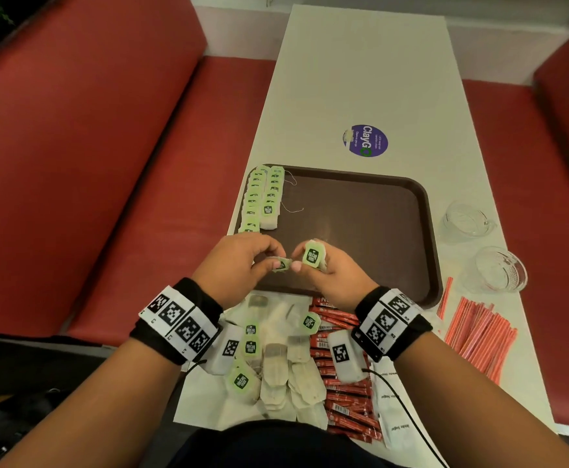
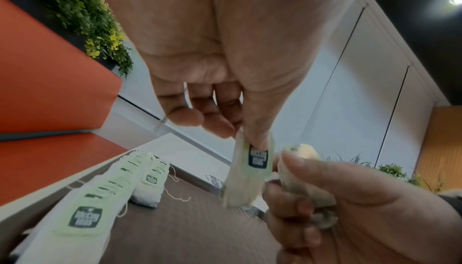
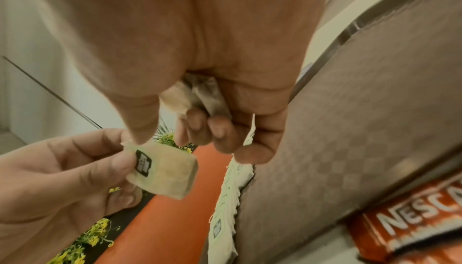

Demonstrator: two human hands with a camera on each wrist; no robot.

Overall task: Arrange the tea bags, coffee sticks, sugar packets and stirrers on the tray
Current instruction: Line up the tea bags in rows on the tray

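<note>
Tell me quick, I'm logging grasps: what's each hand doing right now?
Left hand: pinching one tea bag over the tray.
Right hand: holding a small bunch of tea bags.

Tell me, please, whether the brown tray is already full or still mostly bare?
Mostly bare. The brown tray holds only two rows of tea bags along its left edge; the rest shows open brown surface.
</note>
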